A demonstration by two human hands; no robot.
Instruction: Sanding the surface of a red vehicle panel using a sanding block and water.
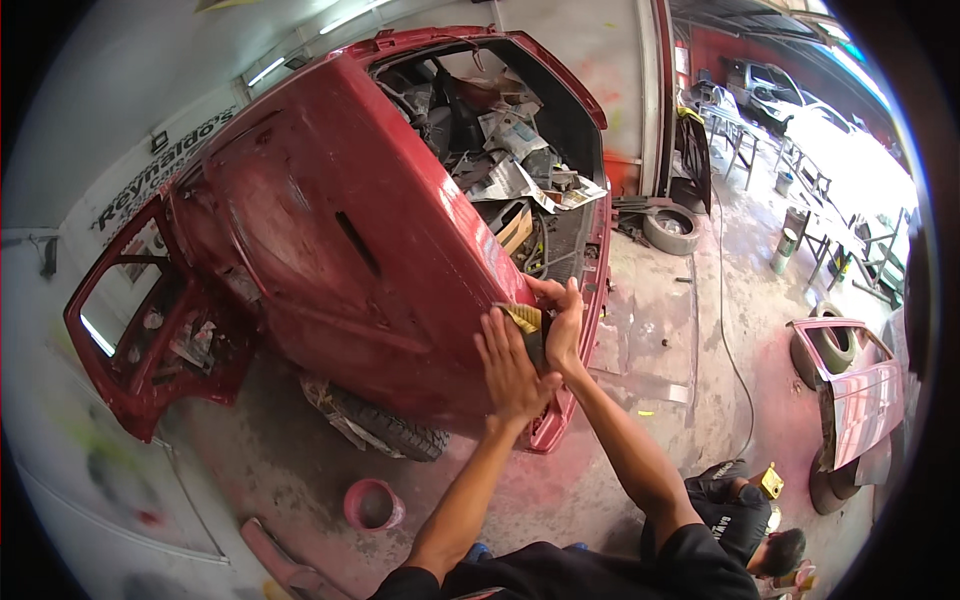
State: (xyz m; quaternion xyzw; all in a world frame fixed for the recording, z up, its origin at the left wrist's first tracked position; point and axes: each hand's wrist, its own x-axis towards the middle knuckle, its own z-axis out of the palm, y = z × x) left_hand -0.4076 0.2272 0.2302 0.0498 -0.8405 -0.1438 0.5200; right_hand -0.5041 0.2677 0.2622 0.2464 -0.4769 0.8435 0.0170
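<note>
A red vehicle body (400,240) without its rear hatch stretches in front of me, and both my hands are at its near rear corner. My left hand (515,375) lies flat, its fingers stretched out along the side panel. Beside it my right hand (562,325) bends round the corner, fingers closed against a folded sheet of sandpaper (524,318). The sheet shows yellow on one side and dark on the other. It sits between the two hands, partly covered by them, so the exact grip of the fingertips is hidden.
Newspaper sheets (515,180) and loose parts fill the open rear. The red door (165,370) hangs open at left. Below stand a wheel (385,425) and a pink bucket (374,504). A person (730,515) crouches at lower right, near a removed door (862,400) and a hose (735,360).
</note>
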